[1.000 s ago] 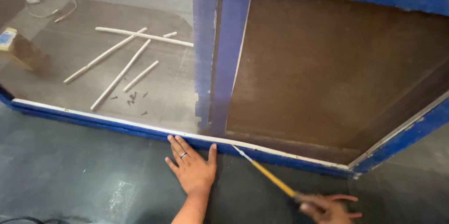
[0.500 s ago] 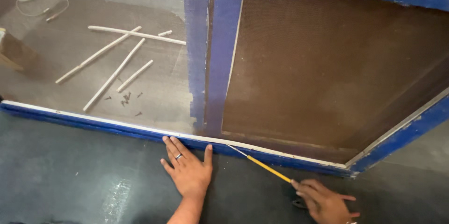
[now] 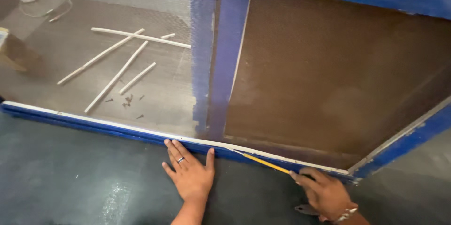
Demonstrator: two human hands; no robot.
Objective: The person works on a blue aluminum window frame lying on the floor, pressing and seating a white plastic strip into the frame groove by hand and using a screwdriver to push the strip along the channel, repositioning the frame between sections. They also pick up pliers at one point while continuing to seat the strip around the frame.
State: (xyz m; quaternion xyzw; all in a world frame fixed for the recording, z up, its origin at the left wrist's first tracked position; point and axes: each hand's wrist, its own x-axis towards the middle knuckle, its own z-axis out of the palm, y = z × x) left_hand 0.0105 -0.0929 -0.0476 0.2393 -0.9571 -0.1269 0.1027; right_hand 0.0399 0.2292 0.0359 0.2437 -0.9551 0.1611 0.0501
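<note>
The left hand (image 3: 190, 174) lies flat on the dark floor (image 3: 70, 178), fingers (image 3: 174, 152) spread, their tips touching the lower edge of the blue frame (image 3: 117, 131). A ring shows on one finger.

The right hand (image 3: 324, 192) is curled around a tool; its fingers (image 3: 307, 178) are pressed together and pinch the near end of a yellow tape (image 3: 265, 163). The tape runs up and left from those fingertips along the white strip (image 3: 141, 130) of the frame, ending between the two hands, just right of the left thumb. A grey part of the tool (image 3: 305, 210) sticks out under the right hand; a bracelet sits at that wrist.

Behind the frame, mesh (image 3: 70, 65) covers the left panel and a brown board (image 3: 329, 74) fills the right. White sticks (image 3: 117, 72) and small screws (image 3: 127, 100) lie behind the mesh.
</note>
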